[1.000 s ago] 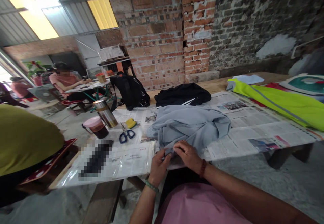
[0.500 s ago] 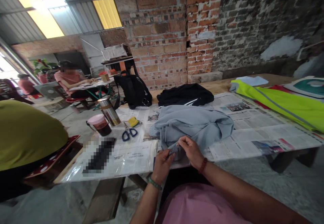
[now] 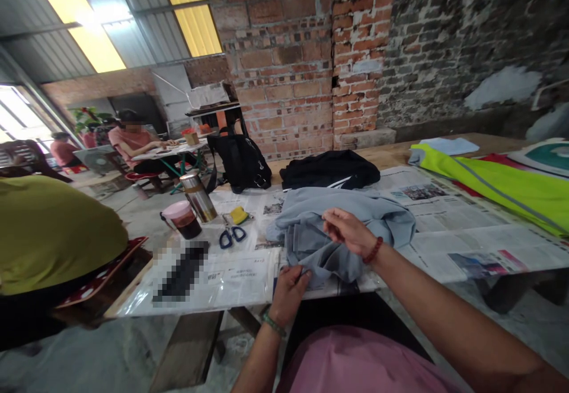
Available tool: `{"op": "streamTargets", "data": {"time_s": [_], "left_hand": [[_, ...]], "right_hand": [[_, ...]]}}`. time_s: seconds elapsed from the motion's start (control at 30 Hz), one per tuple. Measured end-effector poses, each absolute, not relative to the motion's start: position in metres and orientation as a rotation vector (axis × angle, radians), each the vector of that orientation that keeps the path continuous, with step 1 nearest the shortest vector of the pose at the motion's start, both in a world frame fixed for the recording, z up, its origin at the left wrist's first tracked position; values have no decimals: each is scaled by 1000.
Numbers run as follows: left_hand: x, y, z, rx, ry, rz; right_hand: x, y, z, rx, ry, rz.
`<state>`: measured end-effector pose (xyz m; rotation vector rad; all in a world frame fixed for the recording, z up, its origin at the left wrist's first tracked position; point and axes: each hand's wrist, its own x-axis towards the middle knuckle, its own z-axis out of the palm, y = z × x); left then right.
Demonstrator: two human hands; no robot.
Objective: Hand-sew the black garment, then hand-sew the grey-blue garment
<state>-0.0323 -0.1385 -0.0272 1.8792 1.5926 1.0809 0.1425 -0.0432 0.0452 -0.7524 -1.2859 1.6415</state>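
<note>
Newspaper-covered table [image 3: 448, 230], brick wall [image 3: 284, 73], both hands [image 3: 291, 289] pinching grey garment [image 3: 351, 218], scissors [image 3: 231, 236] nearby

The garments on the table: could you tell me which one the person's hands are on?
The grey garment, bunched at the near table edge. The left hand pinches its hem and the right hand rests on top. The black garment and yellow-green garment lie untouched farther away.

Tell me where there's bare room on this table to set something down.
Open newspaper lies right of the grey garment, before the yellow-green garment. Crowded around the scissors, cup and flask.
</note>
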Motion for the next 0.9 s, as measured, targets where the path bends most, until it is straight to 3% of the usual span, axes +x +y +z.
{"op": "streamTargets", "data": {"time_s": [0.13, 0.33, 0.9], "left_hand": [[-33, -138, -29, 1860, 1587, 1098], [-34, -138, -29, 1776, 1573, 1140], [-35, -137, -29, 1486, 1506, 1219]], "right_hand": [[157, -25, 63, -825, -1311, 1585], [166, -14, 69, -714, -1097, 1752], [166, -12, 65, -596, -1036, 1625]]}}
